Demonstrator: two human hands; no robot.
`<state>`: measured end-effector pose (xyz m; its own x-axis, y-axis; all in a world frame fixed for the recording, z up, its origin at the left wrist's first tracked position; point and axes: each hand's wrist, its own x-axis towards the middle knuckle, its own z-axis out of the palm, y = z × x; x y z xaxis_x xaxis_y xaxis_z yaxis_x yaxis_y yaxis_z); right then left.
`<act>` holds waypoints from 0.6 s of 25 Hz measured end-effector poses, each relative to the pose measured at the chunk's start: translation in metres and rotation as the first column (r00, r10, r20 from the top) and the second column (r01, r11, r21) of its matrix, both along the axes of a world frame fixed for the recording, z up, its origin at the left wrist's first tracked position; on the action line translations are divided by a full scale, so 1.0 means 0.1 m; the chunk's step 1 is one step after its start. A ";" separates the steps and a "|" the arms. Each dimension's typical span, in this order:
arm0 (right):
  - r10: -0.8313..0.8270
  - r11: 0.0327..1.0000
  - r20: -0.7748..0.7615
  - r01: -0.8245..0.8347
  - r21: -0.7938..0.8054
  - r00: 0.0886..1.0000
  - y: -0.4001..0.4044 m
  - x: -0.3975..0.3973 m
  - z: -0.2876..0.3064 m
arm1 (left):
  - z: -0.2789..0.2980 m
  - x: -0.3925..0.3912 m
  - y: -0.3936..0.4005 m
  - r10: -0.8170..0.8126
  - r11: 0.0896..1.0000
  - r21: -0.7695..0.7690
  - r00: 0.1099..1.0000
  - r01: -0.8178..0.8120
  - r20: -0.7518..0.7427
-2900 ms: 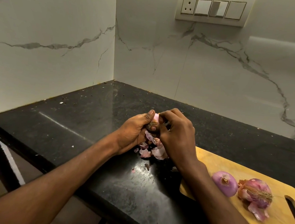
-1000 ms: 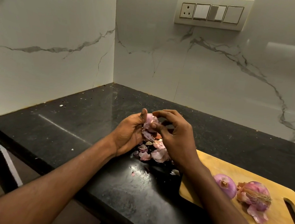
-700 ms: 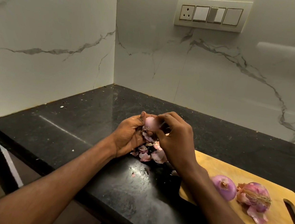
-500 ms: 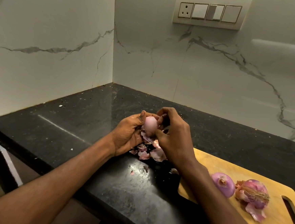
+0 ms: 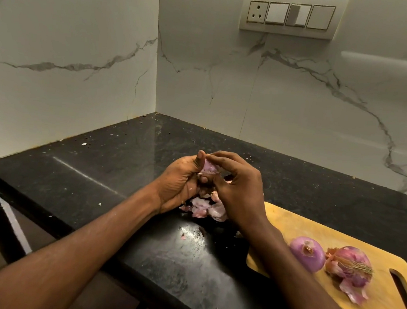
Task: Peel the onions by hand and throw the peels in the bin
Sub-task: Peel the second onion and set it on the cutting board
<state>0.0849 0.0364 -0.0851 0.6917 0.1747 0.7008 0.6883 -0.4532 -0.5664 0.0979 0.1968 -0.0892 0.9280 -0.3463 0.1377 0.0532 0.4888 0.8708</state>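
Head view, step in hand: the peeling of a small onion [image 5: 208, 167] is judged to be in progress; it is held above the dark surface [image 5: 99, 170], between both hands.
Left hand [image 5: 179, 184]: the onion is cupped from the left, with the thumb pressed on its top; the fingers are closed around it.
Right hand [image 5: 237, 186]: its fingers [image 5: 218, 156] are pinched together on the upper edge of the onion, as if a strip of skin is gripped.
Look of the onion: only a pale pink, smooth patch is seen between the thumbs; the rest is hidden by the hands.
Peels [image 5: 205, 208]: a heap of pink skins is lying on the surface, just under the hands.
Cutting board [image 5: 313, 226]: one peeled onion [image 5: 308, 254] and, just beside it, one onion with loose skin [image 5: 349, 268] are lying on it.
Bin: not seen in this view.
Next move, as judged: the pinched skin must be pulled away; later the heap must be gathered for the bin.
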 end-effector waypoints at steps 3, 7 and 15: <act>0.002 0.995 0.015 -0.003 0.100 1.000 0.01 -0.01 0.02 | 0.02 -0.01 0.01 -0.008 1.000 -0.009 1.000 0.008 -0.015; -0.039 0.999 0.054 0.039 0.006 0.998 -0.02 -0.02 0.03 | 0.01 0.00 0.02 0.026 1.000 0.014 0.999 -0.026 -0.033; -0.149 0.967 0.096 0.166 -0.192 0.984 0.02 -0.06 0.05 | -0.02 0.00 -0.01 0.076 0.994 0.073 0.997 -0.078 0.030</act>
